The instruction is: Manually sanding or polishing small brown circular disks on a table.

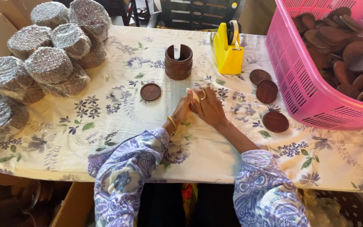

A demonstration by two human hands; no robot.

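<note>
- Here, open floral worktop point(106, 126) lies left of the hands, short of its near edge.
- Left hand point(184, 108) and right hand point(210, 108), pressed together, pinch a small, mostly hidden item.

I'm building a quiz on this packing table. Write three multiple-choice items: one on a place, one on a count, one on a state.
1. Where does the yellow plastic tape dispenser stand?
A. beside the pink plastic basket
B. on the wrapped stacks
C. on the floor

2. How many round dark wooden discs lie right of the hands?
A. one
B. three
C. six

3. How are the left hand and right hand?
A. far apart
B. together on the cloth
C. inside the basket

Answers: 1 A, it stands just left of the basket; 2 B, three lie there; 3 B, they meet on the floral cloth.
</note>
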